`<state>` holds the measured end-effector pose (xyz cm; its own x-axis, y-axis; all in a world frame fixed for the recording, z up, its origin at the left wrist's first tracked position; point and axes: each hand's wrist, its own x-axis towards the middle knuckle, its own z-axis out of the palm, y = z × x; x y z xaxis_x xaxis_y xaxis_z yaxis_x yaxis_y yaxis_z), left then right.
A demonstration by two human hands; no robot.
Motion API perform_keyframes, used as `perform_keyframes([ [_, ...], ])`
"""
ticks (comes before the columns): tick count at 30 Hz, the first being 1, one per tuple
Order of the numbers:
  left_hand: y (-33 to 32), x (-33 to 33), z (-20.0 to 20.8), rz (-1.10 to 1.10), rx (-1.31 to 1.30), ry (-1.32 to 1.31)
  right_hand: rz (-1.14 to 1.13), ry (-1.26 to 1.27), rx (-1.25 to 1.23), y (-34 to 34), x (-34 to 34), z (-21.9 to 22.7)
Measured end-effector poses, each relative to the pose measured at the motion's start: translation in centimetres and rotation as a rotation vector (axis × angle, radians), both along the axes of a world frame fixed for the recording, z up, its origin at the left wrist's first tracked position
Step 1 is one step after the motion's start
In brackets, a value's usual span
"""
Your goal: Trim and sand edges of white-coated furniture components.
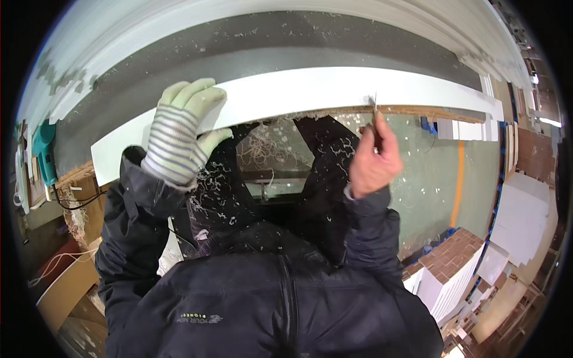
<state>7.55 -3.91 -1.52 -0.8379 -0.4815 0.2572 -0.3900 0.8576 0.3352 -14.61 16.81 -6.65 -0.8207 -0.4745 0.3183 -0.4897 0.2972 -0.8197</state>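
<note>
A long white board (286, 89) lies across the grey worktop in front of me. My left hand (179, 134), in a striped glove with pale green fingers, rests on the board's left part. Its fingers are stretched over the top face, and the thumb is apart at the near edge. My bare right hand (379, 158) pinches a small knife (372, 102), its handle mostly hidden by the fingers. The thin blade meets the board near its front edge, right of the middle. Thin curly shavings cling to my dark trousers (218, 191).
Stacked white panels (394, 27) stand behind the grey worktop (239, 56), which is strewn with scraps. A teal power tool (45, 149) with a black cord hangs at the left. Shavings litter the floor (430, 173). Stacked brown-topped boards (456, 250) stand at the right.
</note>
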Motion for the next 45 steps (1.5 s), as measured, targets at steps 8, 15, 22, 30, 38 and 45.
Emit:
perform_keyframes([
  [8,0.5,-1.8,1.1,-0.169,0.033,0.026,0.257,-0.092,-0.123,-0.8,2.0,0.9],
  [15,-2.8,8.0,1.2,-0.104,-0.092,-0.229,-0.113,0.042,0.042,2.2,-8.7,0.8],
  [22,-0.2,1.2,0.5,-0.165,0.006,0.000,0.360,0.183,-0.066,-2.3,4.8,0.9],
  [30,1.2,-0.2,-0.1,-0.098,0.065,-0.014,0.049,0.010,-0.052,-1.8,2.5,0.3],
  [38,2.2,-1.9,-0.8,-0.104,0.047,0.038,0.502,-0.166,-0.030,-1.0,5.2,1.3],
  [45,2.2,-2.7,-0.2,-0.082,0.048,0.000,0.698,-0.237,0.032,-1.2,2.9,2.8],
])
